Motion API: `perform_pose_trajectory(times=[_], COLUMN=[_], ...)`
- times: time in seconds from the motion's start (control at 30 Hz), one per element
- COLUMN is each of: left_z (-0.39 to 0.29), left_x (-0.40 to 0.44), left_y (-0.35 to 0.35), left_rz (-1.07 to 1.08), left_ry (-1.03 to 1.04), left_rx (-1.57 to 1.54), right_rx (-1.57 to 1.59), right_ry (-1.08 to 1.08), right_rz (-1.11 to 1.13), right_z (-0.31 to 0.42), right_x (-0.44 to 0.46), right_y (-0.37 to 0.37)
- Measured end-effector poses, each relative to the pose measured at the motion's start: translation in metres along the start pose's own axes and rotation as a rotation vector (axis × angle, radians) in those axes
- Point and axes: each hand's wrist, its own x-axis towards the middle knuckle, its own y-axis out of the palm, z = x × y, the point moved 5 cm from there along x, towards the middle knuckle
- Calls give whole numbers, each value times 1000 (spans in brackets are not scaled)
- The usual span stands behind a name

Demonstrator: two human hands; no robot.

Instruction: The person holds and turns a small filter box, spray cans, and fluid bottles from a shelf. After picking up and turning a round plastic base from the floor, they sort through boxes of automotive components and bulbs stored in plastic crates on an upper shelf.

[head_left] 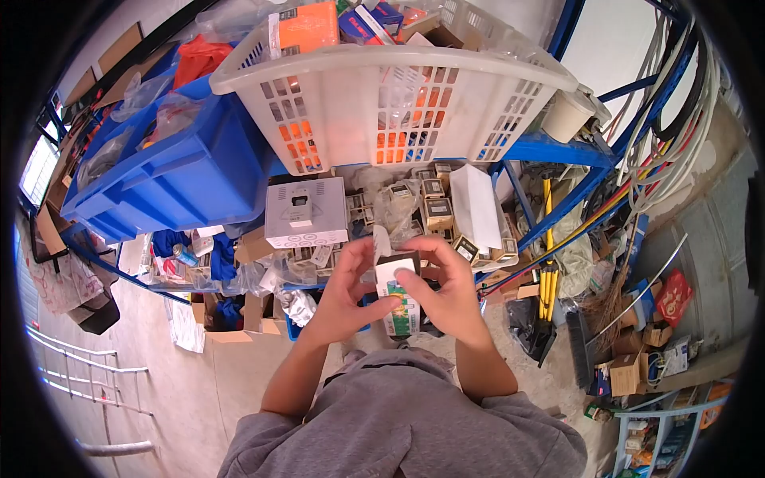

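A small white and green carton is held up in front of my chest, between both hands. A pale flap stands up at its top left, and the inside of the top looks dark. My left hand grips the left side, with the thumb across the front. My right hand is closed around the right side, its thumb pressed on the upper front. Just beyond the hands, several small boxes stand on the shelf next to a larger white box. What is inside the carton cannot be made out.
Above the shelf sit a big white plastic basket full of packages and a blue bin. Blue rack posts, hanging cables and yellow poles are at the right. Open cardboard boxes stand low at the left.
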Motion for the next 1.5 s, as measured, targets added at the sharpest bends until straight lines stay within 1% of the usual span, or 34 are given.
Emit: perform_pose_trajectory(times=[0.03,0.1,0.2,0.23,0.3,0.33,0.37,0.4,0.43,0.47,0.5,0.53,0.6,0.67,0.7,0.73,0.77,0.8,0.83,0.87,0.9,0.93,0.97,1.0,1.03,1.1,1.13,1.17,1.23,1.3,1.37,1.4,1.47,1.5], left_z=[-7,-11,-6,-7,-8,-10,-12,-12,-15,-18,-23,-25,-24,-29,-32,-39,-52,-59,-66,-79,-85,-90,-97,-107,-117,-134,-146,-162,-201,-233,-265,-270,-268,-266], left_x=[1,1,-1,-1,1,2,3,3,3,3,4,2,1,-3,-7,-10,-13,-14,-15,-17,-17,-15,-13,-10,-6,1,4,6,6,10,27,37,56,56], left_y=[4,6,4,4,0,-3,-6,-8,-9,-8,-7,-8,-5,3,4,5,13,17,21,25,23,20,20,23,24,37,43,48,61,47,43,39,26,24], left_rz=[-16,-34,-33,-40,-50,-58,-66,-66,-67,-36,1,-21,-48,-72,-159,-249,-247,-246,-246,-313,-310,-245,-180,-157,-157,28,50,49,-7,-226,-451,-449,-518,-521], left_ry=[30,61,47,76,111,139,166,182,192,159,130,112,170,217,239,258,318,359,398,436,435,433,431,385,385,455,515,523,771,986,953,954,823,820], left_rx=[26,51,77,39,2,-40,-82,-159,-156,-223,-284,-158,-23,50,218,383,492,541,591,694,697,690,682,658,661,784,898,903,1313,1547,1777,1779,1925,1926], right_rx=[0,70,72,73,-70,-75,-76,-61,-47,-72,-128,-119,-138,-182,-183,-335,-486,-448,-516,-526,-534,-531,-409,-287,-322,-370,-352,-336,-350,-299,-270,-301,-356,-355], right_ry=[0,43,83,83,-103,-121,-125,-74,-24,38,47,20,-48,-87,-99,-230,-359,-329,-373,-396,-419,-421,-347,-272,-287,-283,-332,-384,-406,-471,-432,-422,-389,-389], right_rz=[1,-93,-90,-86,15,73,79,64,48,129,209,194,138,38,33,-37,-109,-120,-75,-31,14,10,38,68,62,192,194,196,168,70,-16,-48,-120,-116], right_z=[-4,-11,-21,-18,-1,-4,0,4,6,-2,-1,6,23,25,30,43,52,48,52,58,65,74,82,86,91,99,103,106,120,125,120,116,116,113], right_x=[0,0,-2,0,4,3,2,1,-1,-3,-3,-3,-2,-4,-4,-5,-8,-10,-10,-10,-8,-6,-1,2,2,5,5,6,7,7,10,11,14,14], right_y=[3,3,4,4,3,2,2,2,1,-1,-3,-1,1,0,2,2,3,4,4,2,0,-6,-13,-19,-24,-30,-35,-39,-52,-67,-82,-86,-89,-89])
